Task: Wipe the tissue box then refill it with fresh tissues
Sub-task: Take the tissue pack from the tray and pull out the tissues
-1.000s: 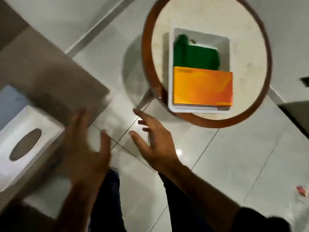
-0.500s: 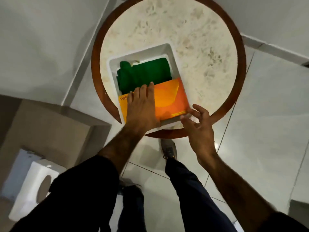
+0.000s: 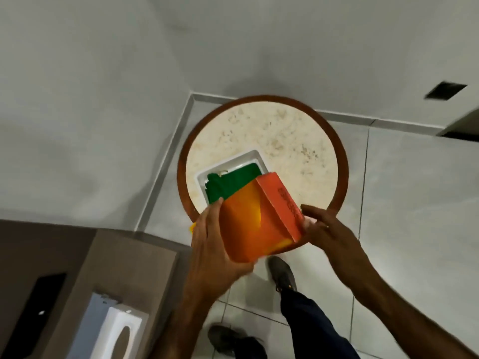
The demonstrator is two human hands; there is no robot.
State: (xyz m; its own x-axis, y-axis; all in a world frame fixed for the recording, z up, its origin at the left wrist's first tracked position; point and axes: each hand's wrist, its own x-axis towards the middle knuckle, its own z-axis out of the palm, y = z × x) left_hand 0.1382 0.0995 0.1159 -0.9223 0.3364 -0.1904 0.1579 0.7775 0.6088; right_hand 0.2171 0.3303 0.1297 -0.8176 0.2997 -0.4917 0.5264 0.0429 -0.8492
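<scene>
An orange tissue pack (image 3: 255,224) is tilted up above the front edge of a white tray (image 3: 239,159) on a round table (image 3: 285,130). My left hand (image 3: 210,247) grips the pack's left and lower side. My right hand (image 3: 326,229) holds its right end. A green cloth (image 3: 230,183) lies in the tray, partly hidden behind the pack. The white tissue box (image 3: 116,335) with an oval slot stands on a brown counter (image 3: 124,263) at the lower left.
The round table has a brown rim and stands in a corner between white walls. A dark flat object (image 3: 36,307) lies on the counter left of the tissue box. My shoes (image 3: 281,277) and dark trousers are on the tiled floor below.
My hands went from open over the floor to the orange pack in the tray, and now both hold it lifted and tilted off the tray. The view has pulled back from the table.
</scene>
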